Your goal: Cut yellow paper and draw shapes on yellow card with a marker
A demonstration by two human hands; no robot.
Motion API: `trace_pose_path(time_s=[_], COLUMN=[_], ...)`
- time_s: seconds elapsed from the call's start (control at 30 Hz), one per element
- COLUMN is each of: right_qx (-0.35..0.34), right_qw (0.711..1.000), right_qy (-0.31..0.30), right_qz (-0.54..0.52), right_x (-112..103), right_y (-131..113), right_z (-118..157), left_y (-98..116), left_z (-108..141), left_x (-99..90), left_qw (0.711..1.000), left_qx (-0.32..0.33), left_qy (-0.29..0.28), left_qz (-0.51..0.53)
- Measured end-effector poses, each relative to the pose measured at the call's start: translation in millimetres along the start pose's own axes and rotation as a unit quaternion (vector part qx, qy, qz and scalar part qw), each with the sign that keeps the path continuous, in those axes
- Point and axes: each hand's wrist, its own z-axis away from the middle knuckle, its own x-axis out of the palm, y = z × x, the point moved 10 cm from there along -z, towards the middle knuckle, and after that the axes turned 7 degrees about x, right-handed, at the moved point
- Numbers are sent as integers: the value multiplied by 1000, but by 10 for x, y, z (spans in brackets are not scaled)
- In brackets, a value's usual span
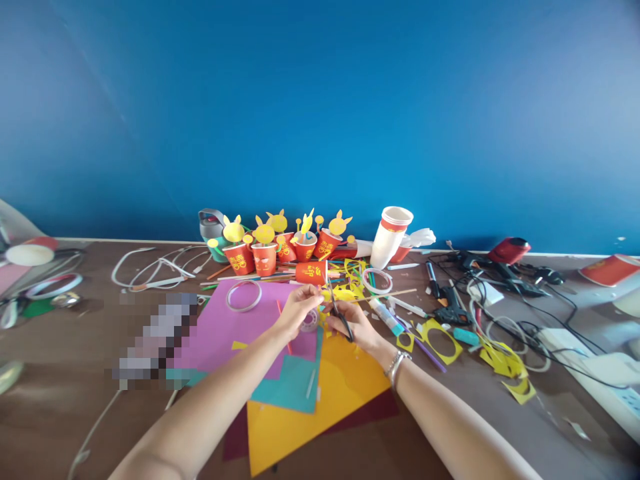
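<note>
My right hand [359, 325] is closed around the dark handles of a pair of scissors [342, 319], whose blades point up and away from me. Left of the blades, my left hand [299, 308] has its fingertips pinched together; whatever they hold is too small to make out. Both hands are above coloured sheets: a purple sheet [210, 330], a teal sheet [287, 387] and an orange sheet [345, 393]. A roll of tape [310, 321] lies between my hands. Just beyond them a red paper cup [311, 272] lies on its side among yellow paper scraps [345, 293].
Several red cups [264, 259] with yellow eared paper cutouts [264, 233] stand by the blue wall. A stack of white cups [391, 237] leans to their right. Glue guns [453, 307], cables [565, 300] and a power strip [595, 373] lie on the right; a white cable [150, 270] lies left.
</note>
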Motion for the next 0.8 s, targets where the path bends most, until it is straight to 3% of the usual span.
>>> trace_pose_path(time_s=[0.23,0.8], right_qx=[13,-31], right_qw=[1000,999], right_qy=[7,-18], right_qz=[19,22], right_x=[-20,19], right_y=[22,-60], right_z=[5,15], left_y=[-33,-34], left_z=[-4,-19], left_x=[2,12], left_qw=[1000,998], left_qx=[-12,-8], left_qy=[1,0], left_qz=[23,57])
